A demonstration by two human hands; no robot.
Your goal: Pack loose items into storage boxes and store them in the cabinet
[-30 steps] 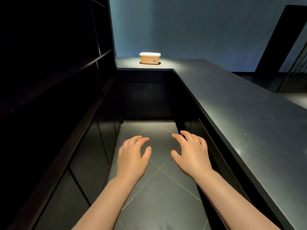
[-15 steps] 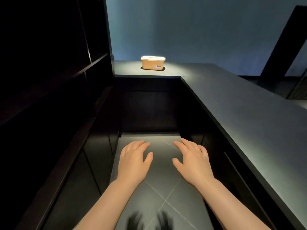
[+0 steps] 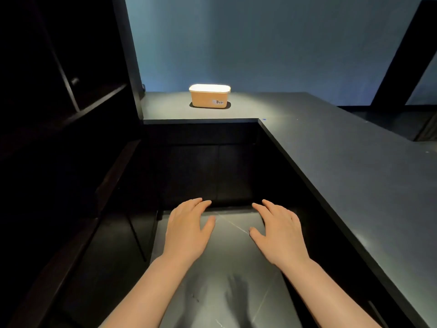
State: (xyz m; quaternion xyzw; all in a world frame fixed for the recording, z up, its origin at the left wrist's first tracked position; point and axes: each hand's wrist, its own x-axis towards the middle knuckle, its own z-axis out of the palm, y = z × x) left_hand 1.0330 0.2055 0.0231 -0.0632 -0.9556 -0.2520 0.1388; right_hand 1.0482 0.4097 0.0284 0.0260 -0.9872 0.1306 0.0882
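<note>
- While it's pretty dim everywhere else, the storage box [image 3: 209, 95] sits right in a pool of light, so it's easy to make out: tan/orange body, white lid closed on top, rounded corners, and a small label at the lower right of its front that reads "Bear".
- It's at the far end of the dark countertop [image 3: 343, 162], on the short leg of the L, close to the blue-grey wall [image 3: 260, 43] and near the tall dark cabinet [image 3: 59, 91]. Upright, nothing touching it, well apart from both hands.
- The left hand [image 3: 186, 230] is held out in front, palm down, fingers straight-ish and lying close together, thumb sticking out toward the other hand. Holding nothing.
- The right hand [image 3: 279, 233] mirrors it: palm down, fingers relaxed and just slightly fanned, thumb angled inward. Also holding nothing.
- Both bare forearms come up from the bottom edge, and the hands are level with each other, a gap between them, hovering over the floor [image 3: 227, 268] rather than resting on anything.
- The floor is dark grey tile with thin pale seams, and there's a soft shadow on it between the forearms.
- The counter runs along the right side and wraps across the back; dark cabinet fronts sit under it.
- On the left the cabinet has open shelves, mostly too dark to see into.
- A dark slanted panel [image 3: 406, 50] leans into the top right corner.
</note>
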